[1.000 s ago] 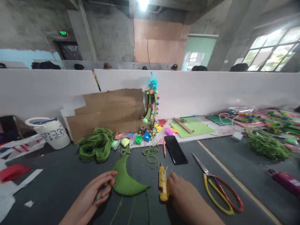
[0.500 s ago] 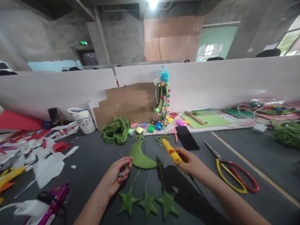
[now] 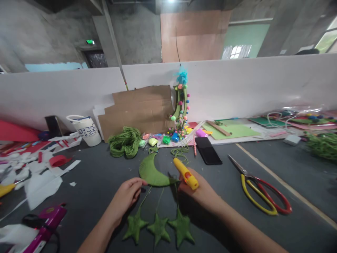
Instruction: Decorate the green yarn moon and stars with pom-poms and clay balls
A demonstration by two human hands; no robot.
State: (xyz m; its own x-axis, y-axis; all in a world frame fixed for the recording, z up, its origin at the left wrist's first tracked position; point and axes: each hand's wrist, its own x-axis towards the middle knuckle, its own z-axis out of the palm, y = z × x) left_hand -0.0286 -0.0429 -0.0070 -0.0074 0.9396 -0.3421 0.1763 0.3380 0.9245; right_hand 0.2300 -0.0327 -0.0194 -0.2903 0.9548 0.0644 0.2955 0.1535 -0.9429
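Note:
My right hand (image 3: pixel 196 186) is closed around a yellow hot glue gun (image 3: pixel 185 173), held over the right tip of a green felt crescent moon (image 3: pixel 152 174). The moon lies flat on the dark table. At its lower left edge are the fingertips of my left hand (image 3: pixel 129 193). Its fingers are curled over small coloured pieces that are hidden now but showed in the earlier view. Threads run from the moon to three stuffed green felt stars (image 3: pixel 158 228) nearest me.
Scissors (image 3: pixel 259 189) lie to the right, beside a black phone (image 3: pixel 209 150). Behind the moon are green yarn (image 3: pixel 125 142), small coloured packets (image 3: pixel 165 140) and a decorated moon ornament (image 3: pixel 181 105). Paper scraps (image 3: pixel 44 186) and a purple power strip (image 3: pixel 47 228) cover the left.
The glue gun has come down and left toward the moon's right tip. My left hand has turned so its palm faces down, hiding the coloured pieces. The view has shifted slightly.

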